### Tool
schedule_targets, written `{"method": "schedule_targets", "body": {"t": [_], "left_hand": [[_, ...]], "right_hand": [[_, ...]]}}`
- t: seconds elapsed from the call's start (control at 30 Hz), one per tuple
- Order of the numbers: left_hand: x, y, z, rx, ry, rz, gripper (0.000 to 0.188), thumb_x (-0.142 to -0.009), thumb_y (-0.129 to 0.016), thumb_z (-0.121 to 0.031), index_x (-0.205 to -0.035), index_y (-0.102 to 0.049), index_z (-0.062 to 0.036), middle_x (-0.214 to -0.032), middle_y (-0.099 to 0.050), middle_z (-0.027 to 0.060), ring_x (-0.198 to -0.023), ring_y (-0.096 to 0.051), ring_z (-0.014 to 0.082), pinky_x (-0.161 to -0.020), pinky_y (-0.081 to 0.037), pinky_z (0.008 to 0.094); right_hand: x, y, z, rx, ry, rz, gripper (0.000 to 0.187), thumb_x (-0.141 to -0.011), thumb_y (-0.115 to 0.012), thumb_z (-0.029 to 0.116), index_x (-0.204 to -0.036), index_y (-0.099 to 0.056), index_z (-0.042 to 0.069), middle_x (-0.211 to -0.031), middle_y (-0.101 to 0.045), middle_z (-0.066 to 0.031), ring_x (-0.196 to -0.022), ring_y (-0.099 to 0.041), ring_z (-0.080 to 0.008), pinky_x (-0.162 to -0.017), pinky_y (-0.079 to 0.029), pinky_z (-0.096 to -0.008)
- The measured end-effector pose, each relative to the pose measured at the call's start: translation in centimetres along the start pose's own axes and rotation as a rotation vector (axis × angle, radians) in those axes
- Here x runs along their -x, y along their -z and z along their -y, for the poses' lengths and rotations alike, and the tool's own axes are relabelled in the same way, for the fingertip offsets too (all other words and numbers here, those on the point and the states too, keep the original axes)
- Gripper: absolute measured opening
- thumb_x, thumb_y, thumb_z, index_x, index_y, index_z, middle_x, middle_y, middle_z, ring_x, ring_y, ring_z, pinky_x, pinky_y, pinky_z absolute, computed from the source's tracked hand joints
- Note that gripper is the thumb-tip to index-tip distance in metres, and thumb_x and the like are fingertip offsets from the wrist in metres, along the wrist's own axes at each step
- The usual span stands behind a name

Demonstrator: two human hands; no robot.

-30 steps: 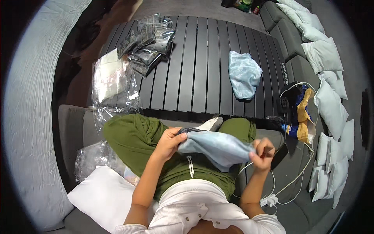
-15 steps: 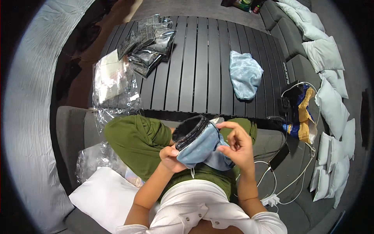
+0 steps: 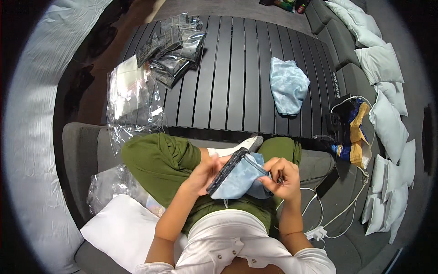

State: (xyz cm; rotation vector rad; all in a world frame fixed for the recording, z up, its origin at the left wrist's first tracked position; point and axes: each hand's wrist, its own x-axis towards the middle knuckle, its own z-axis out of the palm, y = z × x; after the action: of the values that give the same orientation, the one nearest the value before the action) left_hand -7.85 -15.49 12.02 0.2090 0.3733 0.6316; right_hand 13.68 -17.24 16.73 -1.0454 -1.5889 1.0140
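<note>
A: Where is the blue cloth (image 3: 239,181)?

B: Above the lap of the green trousers (image 3: 153,160), between the hands. Its dark band (image 3: 226,170) slants along the side nearest the left hand (image 3: 205,176)

A: How firm is the grip on each side?

B: The right hand (image 3: 279,176) is closed in a pinch, thumb against fingers, on the far side of the cloth, where a narrow seam (image 3: 256,165) reaches the fingers. The left hand is beside the band, part of it hidden and the thumb blurred, so I can't tell whether it pinches anything

A: What makes for good handling here?

B: I'd let the right pinch act as the anchor and have the left fingers work along the band, easing it round bit by bit. One hard tug could twist it or bunch the cloth, I think. The material looks thin and slippery, so a light, broad hold should serve better than fingertips alone

A: And the other blue piece (image 3: 289,87)?

B: Lying on the slatted table (image 3: 237,82), towards its right side, well apart from the black packets (image 3: 175,50)
</note>
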Motion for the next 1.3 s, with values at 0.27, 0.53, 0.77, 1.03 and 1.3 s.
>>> {"method": "schedule_targets", "body": {"t": [0.27,0.53,0.77,1.03,1.3], "left_hand": [[0.7,-2.9,-1.0,-0.412,-0.053,-0.063,0.029,-0.087,-0.050,-0.016,-0.105,-0.054,0.0067,-0.093,-0.060,0.0057,-0.082,-0.055,0.0078,-0.075,-0.044,0.0221],[1.5,-3.0,-0.4,-0.360,-0.027,-0.067,0.027,-0.090,-0.047,-0.018,-0.106,-0.054,0.0027,-0.094,-0.058,0.0004,-0.083,-0.051,0.0037,-0.076,-0.040,0.0177],[0.9,-4.2,0.3,-0.158,-0.118,-0.237,0.027,-0.090,-0.046,-0.018,-0.103,-0.054,0.0036,-0.092,-0.059,0.0033,-0.081,-0.054,0.0056,-0.074,-0.044,0.0194],[0.8,-4.5,0.9,-0.093,-0.212,-0.291,0.021,-0.087,-0.052,-0.014,-0.096,-0.058,0.0039,-0.090,-0.061,0.0079,-0.078,-0.058,0.0090,-0.070,-0.048,0.0200],[0.6,-4.7,0.9,-0.065,-0.267,-0.438,0.021,-0.088,-0.049,-0.015,-0.088,-0.057,0.0048,-0.083,-0.061,0.0096,-0.071,-0.059,0.0112,-0.066,-0.050,0.0243]], "right_hand": [[0.3,1.0,-0.4,0.146,0.088,0.099,0.037,-0.061,-0.075,0.011,-0.061,-0.038,0.009,-0.066,-0.057,-0.0074,-0.044,-0.038,-0.0096,-0.041,-0.028,-0.0211],[0.6,0.5,-0.1,-0.106,-0.165,-0.209,0.055,-0.073,-0.056,0.059,-0.075,-0.043,0.005,-0.073,-0.049,-0.0054,-0.052,-0.030,-0.0039,-0.046,-0.023,-0.0184],[0.7,-1.6,0.9,0.048,-0.292,-0.208,0.025,-0.065,-0.068,0.001,-0.077,-0.047,0.004,-0.065,-0.045,0.0040,-0.054,-0.036,-0.0007,-0.047,-0.028,-0.0148],[0.4,-2.7,1.3,0.303,-0.036,-0.050,0.034,-0.068,-0.070,0.013,-0.094,-0.054,0.000,-0.074,-0.054,-0.0045,-0.058,-0.047,-0.0094,-0.051,-0.039,-0.0201],[1.0,-2.2,0.4,0.383,0.002,-0.007,0.041,-0.067,-0.073,0.024,-0.094,-0.053,0.000,-0.066,-0.053,-0.0042,-0.052,-0.047,-0.0115,-0.048,-0.038,-0.0223]]}}
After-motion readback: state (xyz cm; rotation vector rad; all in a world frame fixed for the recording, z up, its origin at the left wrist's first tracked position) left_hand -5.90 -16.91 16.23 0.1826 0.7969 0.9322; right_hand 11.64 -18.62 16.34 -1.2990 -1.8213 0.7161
